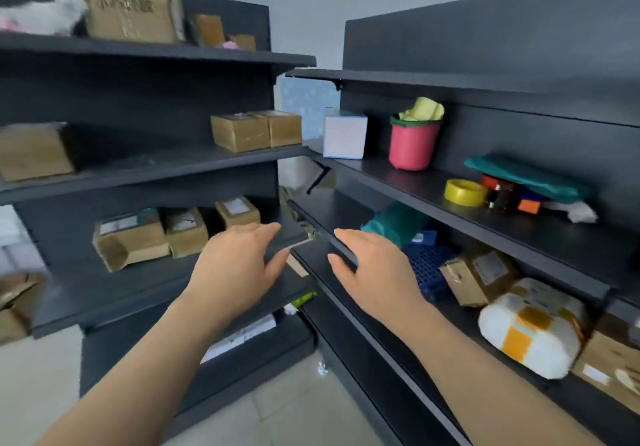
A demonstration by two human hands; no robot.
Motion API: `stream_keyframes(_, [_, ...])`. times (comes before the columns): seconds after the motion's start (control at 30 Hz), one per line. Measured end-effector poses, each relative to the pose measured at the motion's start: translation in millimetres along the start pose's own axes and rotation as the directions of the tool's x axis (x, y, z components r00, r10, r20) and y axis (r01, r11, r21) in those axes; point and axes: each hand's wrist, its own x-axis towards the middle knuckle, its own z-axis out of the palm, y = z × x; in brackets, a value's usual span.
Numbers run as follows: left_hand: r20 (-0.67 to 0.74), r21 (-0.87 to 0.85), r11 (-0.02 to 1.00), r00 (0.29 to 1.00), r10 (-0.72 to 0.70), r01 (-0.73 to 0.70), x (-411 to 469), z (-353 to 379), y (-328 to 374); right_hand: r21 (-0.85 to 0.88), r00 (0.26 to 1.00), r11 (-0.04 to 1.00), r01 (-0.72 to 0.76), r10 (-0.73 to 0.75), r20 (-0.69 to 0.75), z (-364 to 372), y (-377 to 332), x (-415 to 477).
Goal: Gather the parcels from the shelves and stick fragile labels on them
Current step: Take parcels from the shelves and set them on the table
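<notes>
A pink cup (412, 147) with a green rim stands on the right shelves (519, 234). Something yellow and crumpled (422, 109) sticks out of its top. Near it on the same board are a white box (344, 137), a roll of yellow tape (465, 192) and a folded green cloth (526, 177). One board lower sits a blue crate (429, 265) full of little holes. The board above covers most of it, so I cannot see what is in it.

The parcels are on both sets of shelves. On the left shelves (156, 168), three brown boxes (185, 232) with white labels stand in a row. Two more brown boxes (256, 130) sit side by side one board higher, and a big brown box (133, 2) is on top. On the right, low down, a small brown box (479, 277) lies beside a white wrapped parcel (533, 327) with orange patches.

The left hand (239, 262) and the right hand (374, 272) reach out, palms down, where the two sets of shelves meet. The fingers on both are nearly straight and a little spread, and they hold nothing. The left hand's fingertips are over the corner of a left board. I cannot tell if they touch it.

The picture is blurry at the edges. More brown boxes at the far left and far right are cut off, and the writing on the big box is too smeared to read.
</notes>
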Motion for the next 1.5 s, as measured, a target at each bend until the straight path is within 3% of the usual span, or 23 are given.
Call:
stream_keyframes(0.63, [-0.067,0.093,0.937,0.941,-0.333,0.338,262.7,103.6,-174.5,0.080,0.972,0.985,0.152,-0.164,0.166,192.3,76.5,342.6])
stream_keyframes(0.97, [-0.057,0.109,0.944,0.950,-0.306,0.310,402.7,151.9,-274.6,-0.009,0.977,0.987,0.161,-0.158,0.142,271.3,90.1,501.3])
stream_keyframes(1.27, [0.081,-0.018,0.976,0.973,-0.215,0.217,478.7,198.6,-347.0,-0.097,0.952,0.988,0.124,-0.090,0.291,341.5,94.2,582.8])
stream_keyframes(1.5, [0.082,-0.126,0.961,0.968,-0.238,0.247,471.9,203.7,-384.6,0.058,0.963,0.985,0.160,-0.169,0.209,366.6,77.2,580.4])
